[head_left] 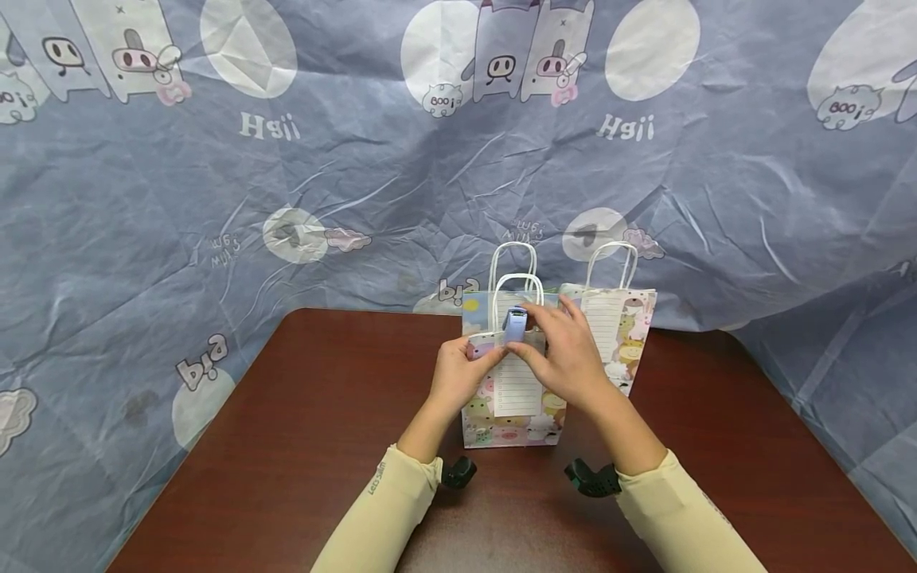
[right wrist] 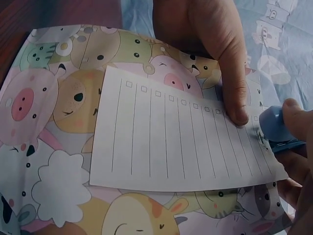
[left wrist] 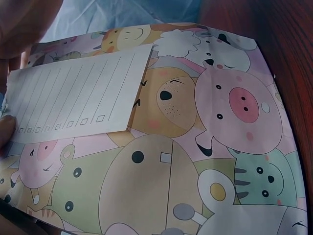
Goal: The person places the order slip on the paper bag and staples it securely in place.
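Observation:
A paper gift bag (head_left: 510,432) printed with cartoon animals stands upright in front of me, its white handle (head_left: 519,277) looped above. A lined checklist sheet (head_left: 517,390) lies against its front, its upper end at the bag's top edge. My left hand (head_left: 456,372) pinches that edge, the thumb (right wrist: 234,98) over the sheet and the other fingers mostly hidden behind. A small blue stapler (head_left: 516,325) is gripped between thumb and fingers of my right hand (head_left: 569,358). In the right wrist view its head (right wrist: 272,125) straddles the sheet's upper end.
Behind this bag stands another gift bag (head_left: 471,310) with a blue-sky print. To its right is a third bag (head_left: 634,342), also with a lined sheet (head_left: 602,318) on its front. The brown table (head_left: 344,414) meets a blue patterned cloth (head_left: 401,175) at the back.

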`<state>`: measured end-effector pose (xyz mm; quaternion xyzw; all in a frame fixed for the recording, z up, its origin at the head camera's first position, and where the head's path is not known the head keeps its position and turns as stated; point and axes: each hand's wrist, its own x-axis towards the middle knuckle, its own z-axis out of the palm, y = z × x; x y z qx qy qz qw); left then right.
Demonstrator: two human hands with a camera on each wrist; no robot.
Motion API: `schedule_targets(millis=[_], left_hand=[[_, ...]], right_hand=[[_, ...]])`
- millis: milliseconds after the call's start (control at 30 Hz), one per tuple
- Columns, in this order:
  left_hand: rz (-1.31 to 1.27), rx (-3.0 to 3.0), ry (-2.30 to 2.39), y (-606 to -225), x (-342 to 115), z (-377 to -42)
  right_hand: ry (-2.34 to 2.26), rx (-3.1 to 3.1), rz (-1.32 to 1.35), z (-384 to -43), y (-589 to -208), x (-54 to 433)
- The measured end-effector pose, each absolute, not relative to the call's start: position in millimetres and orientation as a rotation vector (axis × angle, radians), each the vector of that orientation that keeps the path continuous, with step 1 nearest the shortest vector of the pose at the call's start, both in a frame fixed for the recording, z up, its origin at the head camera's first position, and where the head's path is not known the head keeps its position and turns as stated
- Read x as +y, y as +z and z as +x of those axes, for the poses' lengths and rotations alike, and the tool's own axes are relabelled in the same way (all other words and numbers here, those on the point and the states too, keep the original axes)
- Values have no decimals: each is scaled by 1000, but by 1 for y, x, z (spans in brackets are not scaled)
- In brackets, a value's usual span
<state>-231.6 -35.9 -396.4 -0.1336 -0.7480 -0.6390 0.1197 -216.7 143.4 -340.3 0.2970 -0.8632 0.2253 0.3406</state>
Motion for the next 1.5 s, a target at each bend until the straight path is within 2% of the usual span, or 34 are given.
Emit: schedule_targets(millis=[533,800,1500], left_hand=[[-406,-2187,-1842,-396,-39,-233],[-416,-2097,-1922,-387,-48,-233],[-357,-1868,-1995,-350,-119,-229]], right_hand=[[943,-2197,746,-208,-337,146],[1294,-2010,843,-199,-332,156],[1683,-1797,719,-175,-348,212]])
